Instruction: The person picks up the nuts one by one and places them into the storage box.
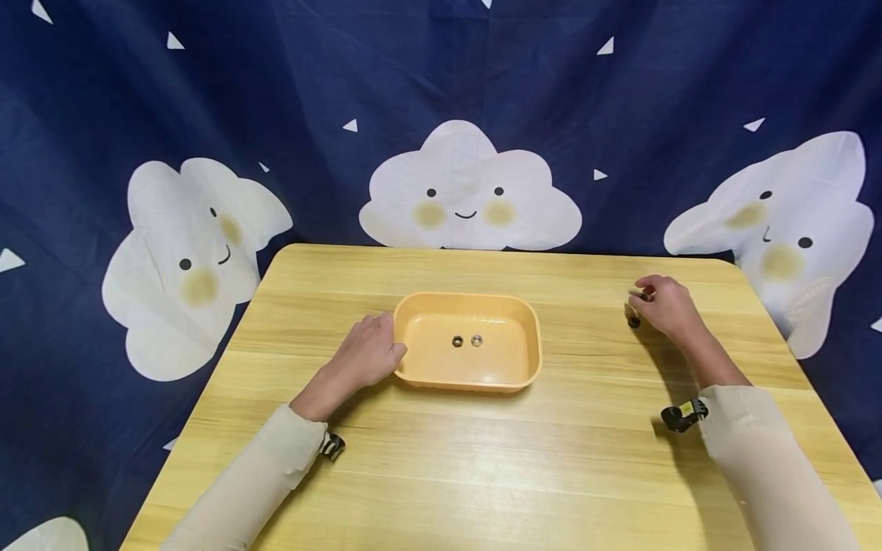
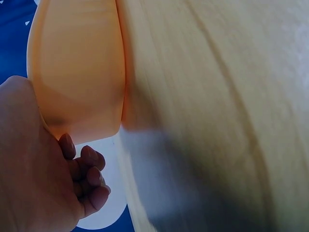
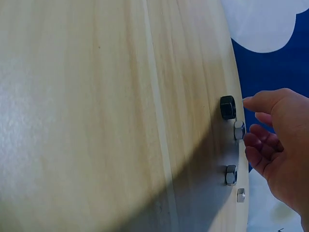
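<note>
My left hand point(image 1: 368, 350) grips the left rim of a light orange plastic tray point(image 1: 506, 386), its thumb over the edge. The left wrist view shows the curled fingers point(image 2: 91, 166) beside the tray's outer wall point(image 2: 79, 72). Inside the tray lie a dark hex nut point(image 1: 458, 341) and a silver hex nut point(image 1: 477, 340). On the right, my right hand point(image 1: 667, 306) hovers over nuts with its fingers loosely bent and apart. Nearest to it in the right wrist view are a large black nut point(image 3: 228, 107) and a silver nut point(image 3: 239, 130); no nut appears pinched.
Another nut point(image 3: 231, 175) and a small silver nut point(image 3: 241, 195) stand on the wooden table point(image 1: 482, 467) close to the right hand. Behind the table's far edge hangs a dark blue curtain point(image 1: 310, 84) with white clouds.
</note>
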`<act>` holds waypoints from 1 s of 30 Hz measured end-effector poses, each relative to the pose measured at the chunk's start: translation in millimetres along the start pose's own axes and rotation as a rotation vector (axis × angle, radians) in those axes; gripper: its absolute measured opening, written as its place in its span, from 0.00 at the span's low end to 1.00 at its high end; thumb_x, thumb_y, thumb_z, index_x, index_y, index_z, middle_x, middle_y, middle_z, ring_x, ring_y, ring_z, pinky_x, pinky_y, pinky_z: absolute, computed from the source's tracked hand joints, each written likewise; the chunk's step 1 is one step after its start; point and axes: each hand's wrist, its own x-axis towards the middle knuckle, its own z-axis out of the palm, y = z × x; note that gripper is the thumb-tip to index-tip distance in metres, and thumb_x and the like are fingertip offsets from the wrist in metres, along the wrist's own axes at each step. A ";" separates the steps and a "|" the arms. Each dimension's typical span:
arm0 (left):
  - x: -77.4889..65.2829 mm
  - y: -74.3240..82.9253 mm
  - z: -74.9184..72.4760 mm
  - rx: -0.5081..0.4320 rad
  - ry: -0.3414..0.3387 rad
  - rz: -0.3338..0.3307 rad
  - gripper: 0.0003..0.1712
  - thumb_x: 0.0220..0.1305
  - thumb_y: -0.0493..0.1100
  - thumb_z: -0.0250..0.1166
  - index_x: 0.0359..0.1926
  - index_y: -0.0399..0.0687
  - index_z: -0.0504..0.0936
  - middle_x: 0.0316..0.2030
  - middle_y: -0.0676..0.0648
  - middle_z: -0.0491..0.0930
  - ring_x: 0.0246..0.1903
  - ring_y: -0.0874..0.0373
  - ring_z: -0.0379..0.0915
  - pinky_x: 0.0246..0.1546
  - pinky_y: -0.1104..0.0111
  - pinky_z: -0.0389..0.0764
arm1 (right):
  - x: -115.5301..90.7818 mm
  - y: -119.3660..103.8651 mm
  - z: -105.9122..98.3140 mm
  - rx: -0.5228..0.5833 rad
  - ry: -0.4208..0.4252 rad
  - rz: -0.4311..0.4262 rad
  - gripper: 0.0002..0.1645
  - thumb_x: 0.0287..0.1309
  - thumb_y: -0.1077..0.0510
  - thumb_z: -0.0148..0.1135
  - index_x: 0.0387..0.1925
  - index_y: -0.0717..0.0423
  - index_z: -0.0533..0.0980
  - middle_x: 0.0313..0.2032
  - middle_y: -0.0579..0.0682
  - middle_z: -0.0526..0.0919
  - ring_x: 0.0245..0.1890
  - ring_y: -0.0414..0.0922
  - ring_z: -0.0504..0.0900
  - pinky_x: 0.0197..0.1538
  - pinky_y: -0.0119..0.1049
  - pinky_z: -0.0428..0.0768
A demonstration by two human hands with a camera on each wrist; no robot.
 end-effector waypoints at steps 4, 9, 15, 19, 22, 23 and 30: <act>0.3 0.4 -0.2 0.005 -0.001 0.004 0.13 0.68 0.48 0.54 0.39 0.41 0.70 0.30 0.47 0.71 0.34 0.49 0.67 0.38 0.61 0.67 | 0.1 2.1 0.3 -0.015 0.004 0.012 0.29 0.68 0.55 0.61 0.59 0.75 0.73 0.50 0.75 0.78 0.49 0.68 0.79 0.49 0.62 0.77; 0.1 0.8 0.3 -0.001 -0.009 -0.002 0.13 0.69 0.48 0.54 0.39 0.42 0.70 0.31 0.47 0.71 0.35 0.49 0.66 0.39 0.62 0.67 | 1.8 6.3 1.7 -0.031 0.013 0.014 0.29 0.66 0.55 0.63 0.58 0.76 0.74 0.47 0.74 0.81 0.47 0.68 0.80 0.49 0.62 0.77; -0.5 0.6 1.4 -0.003 -0.007 -0.007 0.12 0.68 0.48 0.54 0.40 0.42 0.70 0.30 0.47 0.71 0.34 0.49 0.66 0.38 0.62 0.67 | 2.9 11.7 2.5 -0.026 0.002 0.024 0.29 0.66 0.54 0.63 0.56 0.77 0.75 0.48 0.75 0.83 0.48 0.68 0.82 0.51 0.62 0.79; 0.0 0.4 2.2 -0.004 0.000 -0.007 0.13 0.68 0.48 0.54 0.40 0.42 0.70 0.30 0.47 0.71 0.34 0.49 0.66 0.38 0.62 0.67 | 2.9 13.1 1.4 -0.025 -0.019 0.049 0.30 0.68 0.53 0.61 0.57 0.77 0.75 0.50 0.75 0.83 0.50 0.69 0.82 0.51 0.61 0.80; 0.0 0.7 1.9 -0.005 -0.005 -0.010 0.13 0.68 0.48 0.54 0.40 0.42 0.70 0.30 0.47 0.71 0.34 0.49 0.66 0.39 0.62 0.67 | 3.4 13.2 0.6 -0.029 -0.028 0.048 0.28 0.70 0.54 0.60 0.56 0.77 0.75 0.50 0.75 0.83 0.50 0.69 0.81 0.52 0.62 0.80; -0.1 0.8 1.7 -0.003 -0.007 -0.012 0.13 0.68 0.48 0.54 0.40 0.42 0.70 0.31 0.47 0.71 0.34 0.49 0.66 0.39 0.62 0.67 | 3.7 13.3 0.5 -0.032 -0.030 0.041 0.27 0.70 0.55 0.60 0.56 0.77 0.75 0.49 0.75 0.83 0.50 0.69 0.81 0.52 0.62 0.79; -0.5 1.1 1.3 -0.005 0.002 -0.010 0.13 0.67 0.47 0.55 0.40 0.40 0.71 0.30 0.47 0.72 0.34 0.49 0.67 0.39 0.61 0.68 | 2.9 11.5 2.0 -0.058 0.011 -0.017 0.20 0.70 0.60 0.61 0.50 0.77 0.78 0.47 0.75 0.83 0.49 0.73 0.81 0.54 0.66 0.77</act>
